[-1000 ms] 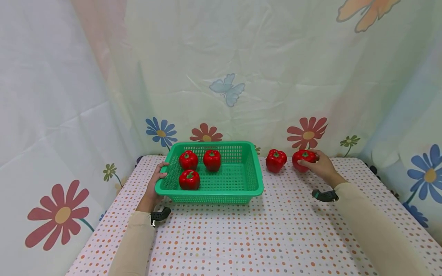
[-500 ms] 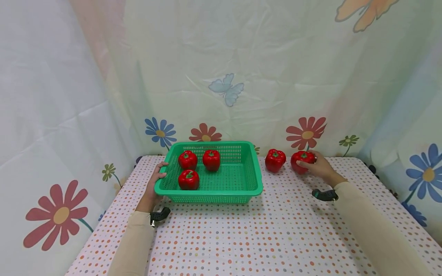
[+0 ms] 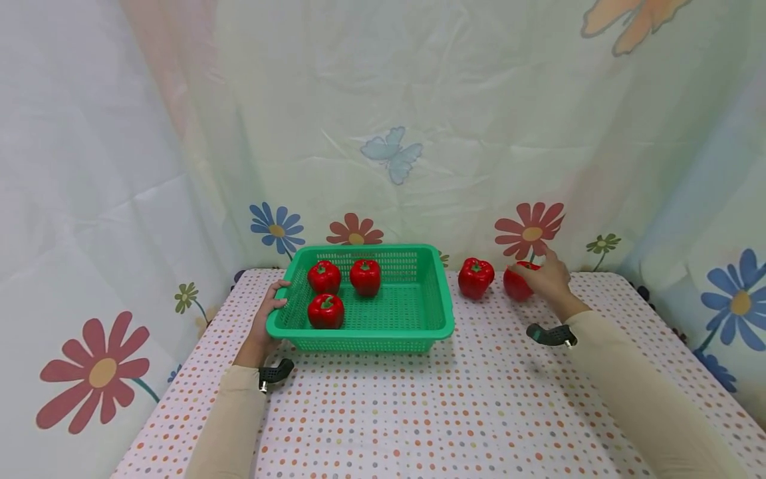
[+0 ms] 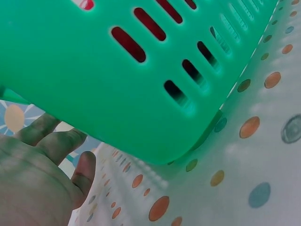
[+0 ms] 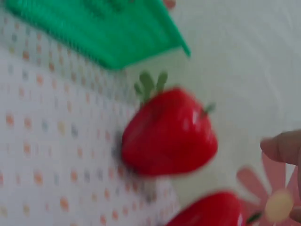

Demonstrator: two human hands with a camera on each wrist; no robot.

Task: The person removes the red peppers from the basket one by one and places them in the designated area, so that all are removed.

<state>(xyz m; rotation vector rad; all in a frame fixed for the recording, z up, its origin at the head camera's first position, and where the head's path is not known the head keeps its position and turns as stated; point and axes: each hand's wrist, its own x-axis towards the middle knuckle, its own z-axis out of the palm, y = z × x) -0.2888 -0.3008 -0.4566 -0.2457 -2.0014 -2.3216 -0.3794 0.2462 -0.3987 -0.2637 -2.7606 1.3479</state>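
At the left end of a green plastic basket (image 3: 443, 293), my left hand (image 3: 263, 324) holds the rim. Some fingertips lie over the rim; in the left wrist view other fingers (image 4: 84, 174) lie loosely below it, outside the wall. Three red bell peppers sit in the basket: a back-left pepper (image 3: 324, 277), a back-right pepper (image 3: 365, 277) and a front pepper (image 3: 326, 311). My right hand (image 3: 552, 278) is raised over the far-right bell pepper (image 3: 516, 285), fingers spread and apparently off it. Left of that stands another bell pepper (image 3: 476, 278).
A dotted cloth covers the table (image 3: 383, 412). A floral curtain (image 3: 389, 80) hangs close behind the basket and peppers. A black wrist device (image 3: 552, 334) sits on the right wrist, a similar device (image 3: 276, 371) on the left. The right wrist view is blurred.
My right hand gripped the far-right pepper earlier; now it has let go and lifted slightly, with the pepper standing on the table. The left hand and basket keep their places.
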